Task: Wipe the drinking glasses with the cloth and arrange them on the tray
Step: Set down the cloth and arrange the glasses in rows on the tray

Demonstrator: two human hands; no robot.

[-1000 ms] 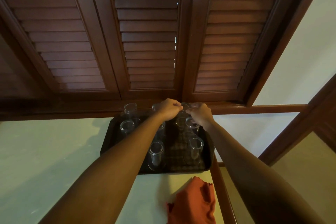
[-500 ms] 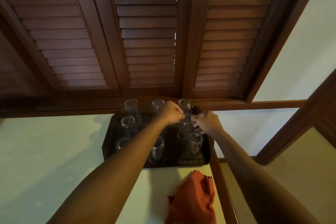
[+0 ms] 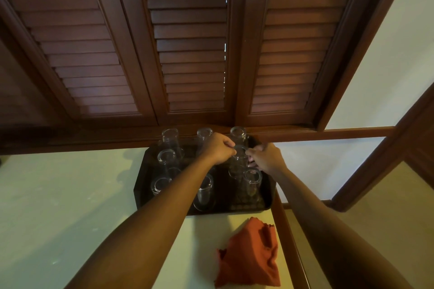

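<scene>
The glasses (image 3: 203, 192) are clear, tall and thin, so they will feel hard, smooth and a bit slippery, and they can break if they bump. It looks best to hold one around its side, not by the rim. They stand in rows on the dark tray (image 3: 141, 185) at the far right part of the tabletop (image 3: 58, 195). The left hand (image 3: 219, 149) and the right hand (image 3: 266, 157) both curl their fingers around one glass (image 3: 240, 155) in the right row. The orange cloth (image 3: 250, 256) lies crumpled near the front right edge, apart from the tray.
</scene>
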